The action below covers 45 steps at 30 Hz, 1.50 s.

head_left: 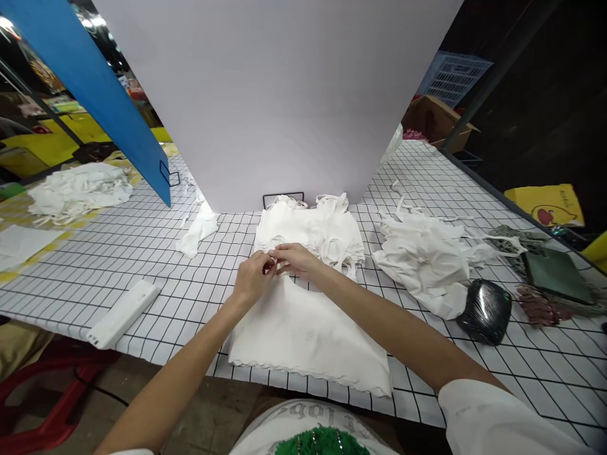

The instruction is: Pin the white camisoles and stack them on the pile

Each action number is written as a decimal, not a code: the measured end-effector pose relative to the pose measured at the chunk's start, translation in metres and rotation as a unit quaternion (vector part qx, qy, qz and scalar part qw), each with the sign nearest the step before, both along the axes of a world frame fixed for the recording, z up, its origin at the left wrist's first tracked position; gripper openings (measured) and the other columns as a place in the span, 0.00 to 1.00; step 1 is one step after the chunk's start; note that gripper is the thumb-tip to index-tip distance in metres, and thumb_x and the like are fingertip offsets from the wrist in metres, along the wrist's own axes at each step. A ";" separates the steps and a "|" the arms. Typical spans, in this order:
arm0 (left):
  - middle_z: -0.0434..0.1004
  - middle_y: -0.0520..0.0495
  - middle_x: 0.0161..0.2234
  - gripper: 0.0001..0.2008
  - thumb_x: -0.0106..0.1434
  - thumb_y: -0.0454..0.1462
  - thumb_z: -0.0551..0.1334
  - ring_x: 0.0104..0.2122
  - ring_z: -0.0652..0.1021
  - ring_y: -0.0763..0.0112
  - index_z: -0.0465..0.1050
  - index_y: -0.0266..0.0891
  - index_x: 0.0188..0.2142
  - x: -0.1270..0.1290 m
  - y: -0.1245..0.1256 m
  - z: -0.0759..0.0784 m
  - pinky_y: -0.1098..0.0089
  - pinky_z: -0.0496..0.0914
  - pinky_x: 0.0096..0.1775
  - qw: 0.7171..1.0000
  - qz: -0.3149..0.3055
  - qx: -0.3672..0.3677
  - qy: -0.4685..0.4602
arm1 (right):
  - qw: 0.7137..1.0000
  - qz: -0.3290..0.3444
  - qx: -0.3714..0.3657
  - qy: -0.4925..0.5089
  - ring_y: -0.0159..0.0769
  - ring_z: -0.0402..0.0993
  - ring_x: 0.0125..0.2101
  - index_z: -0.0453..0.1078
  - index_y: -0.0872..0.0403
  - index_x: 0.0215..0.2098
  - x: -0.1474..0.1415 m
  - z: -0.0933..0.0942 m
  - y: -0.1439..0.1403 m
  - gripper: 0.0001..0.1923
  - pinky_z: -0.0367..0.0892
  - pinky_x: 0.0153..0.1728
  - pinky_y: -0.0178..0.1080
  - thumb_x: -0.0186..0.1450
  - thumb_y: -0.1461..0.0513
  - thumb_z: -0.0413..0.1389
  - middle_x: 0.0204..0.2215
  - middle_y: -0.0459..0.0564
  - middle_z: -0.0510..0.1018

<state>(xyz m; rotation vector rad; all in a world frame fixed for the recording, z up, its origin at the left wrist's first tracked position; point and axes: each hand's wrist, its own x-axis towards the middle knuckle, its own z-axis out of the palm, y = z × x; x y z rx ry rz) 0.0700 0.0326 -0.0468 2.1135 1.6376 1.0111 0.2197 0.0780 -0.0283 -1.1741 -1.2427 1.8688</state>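
- Gridded worktop (142, 265), loose heap of white garments (427, 259) at right, apparently still waiting.
- Neat stack of garments (308, 230) behind, apparently finished.
- One white garment (303, 335) flat at near edge, top edge being worked.
- Left hand (251, 278) and right hand (298, 259) touching, pinching its strap.
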 end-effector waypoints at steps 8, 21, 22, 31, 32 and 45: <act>0.73 0.49 0.27 0.05 0.57 0.35 0.62 0.26 0.72 0.68 0.68 0.41 0.25 -0.002 -0.009 -0.011 0.66 0.66 0.32 0.995 -0.031 -0.067 -0.065 | 0.998 -0.015 0.032 0.055 0.30 0.68 0.28 0.74 0.58 0.34 0.015 0.035 0.026 0.10 0.69 0.29 0.34 0.69 0.60 0.56 0.23 0.45 0.71; 0.82 0.37 0.39 0.20 0.61 0.49 0.67 0.37 0.81 0.61 0.80 0.33 0.39 -0.025 -0.014 0.046 0.63 0.73 0.43 0.804 -0.120 -0.380 -0.442 | 0.903 0.372 0.194 -0.092 0.26 0.62 0.26 0.70 0.57 0.26 0.030 0.078 0.024 0.10 0.60 0.31 0.35 0.64 0.60 0.57 0.28 0.46 0.75; 0.81 0.38 0.40 0.18 0.60 0.47 0.68 0.36 0.79 0.64 0.81 0.34 0.39 -0.025 -0.018 0.044 0.65 0.73 0.41 0.804 -0.120 -0.378 -0.443 | 0.902 0.376 0.193 -0.092 0.27 0.62 0.26 0.70 0.57 0.26 0.031 0.078 0.023 0.10 0.60 0.31 0.35 0.64 0.61 0.57 0.28 0.46 0.75; 0.80 0.44 0.33 0.12 0.56 0.42 0.73 0.37 0.78 0.68 0.79 0.36 0.32 -0.015 -0.040 0.033 0.66 0.72 0.43 0.766 -0.119 -0.372 -0.510 | 0.889 0.364 0.236 -0.147 0.28 0.61 0.28 0.71 0.57 0.26 0.037 0.088 0.016 0.09 0.60 0.32 0.35 0.64 0.63 0.54 0.29 0.47 0.74; 0.80 0.46 0.32 0.12 0.55 0.42 0.74 0.35 0.78 0.69 0.79 0.36 0.33 -0.015 -0.043 0.033 0.65 0.73 0.43 0.759 -0.105 -0.376 -0.521 | 0.889 0.356 0.244 -0.152 0.28 0.62 0.28 0.71 0.57 0.26 0.039 0.088 0.015 0.09 0.60 0.32 0.35 0.64 0.63 0.54 0.29 0.47 0.74; 0.77 0.42 0.51 0.21 0.60 0.41 0.70 0.48 0.75 0.65 0.76 0.41 0.52 -0.008 -0.050 0.026 0.65 0.69 0.51 0.871 -0.094 -0.233 -0.421 | 0.895 0.345 0.248 -0.139 0.27 0.65 0.27 0.71 0.57 0.27 0.046 0.077 -0.001 0.09 0.63 0.31 0.34 0.63 0.66 0.51 0.27 0.46 0.73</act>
